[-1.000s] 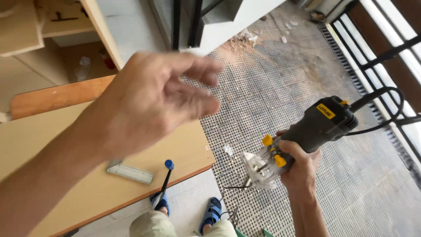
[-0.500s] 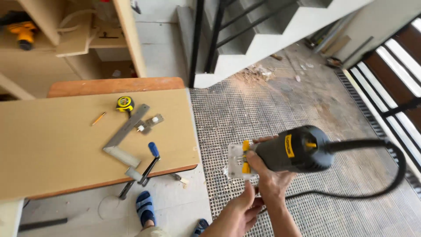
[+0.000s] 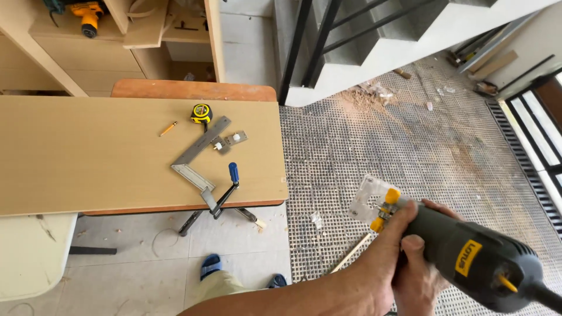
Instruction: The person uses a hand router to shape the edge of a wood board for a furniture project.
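A dark grey hand-held trim router (image 3: 471, 260) with yellow knobs and a clear square base plate (image 3: 367, 202) is held over the mesh floor at the lower right. My left hand (image 3: 383, 248) reaches across from the lower left and grips the router's front end by the knobs. My right hand (image 3: 420, 282) holds the router body from beneath, partly hidden by the left hand. The router's cord leaves the frame at the bottom right corner.
A long wooden board (image 3: 88, 158) carries a metal square (image 3: 196, 155), yellow tape measure (image 3: 201, 113), pencil (image 3: 168, 129), small metal fittings (image 3: 231, 140) and a blue-handled clamp (image 3: 233, 174). A yellow drill (image 3: 89, 17) sits on shelves behind. Stairs (image 3: 363, 35) rise beyond the mesh floor (image 3: 380, 140). My blue sandal (image 3: 211, 266) shows below.
My left hand dropped from in front of the camera and closed on the router's front end. The view tilted toward the board, and the router sank to the lower right.
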